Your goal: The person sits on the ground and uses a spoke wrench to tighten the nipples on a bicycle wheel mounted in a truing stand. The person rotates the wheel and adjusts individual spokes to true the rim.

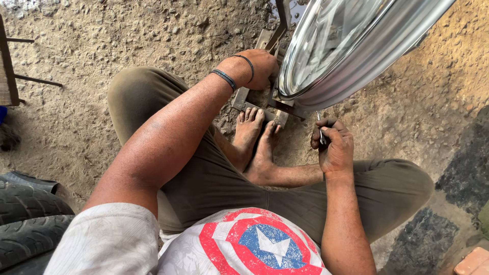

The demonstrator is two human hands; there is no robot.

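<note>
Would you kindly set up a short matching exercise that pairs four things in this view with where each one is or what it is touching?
Things:
1. left hand
2. right hand
3. bare feet
4. tyres

Places:
A. lying at the lower left edge of the view
B. resting against the metal stand at the chrome wheel rim
C. pinching a thin metal tool just under the rim
D. pressed on the stand's flat base on the ground

Pairs: 1-B, 2-C, 3-D, 4-A
</note>
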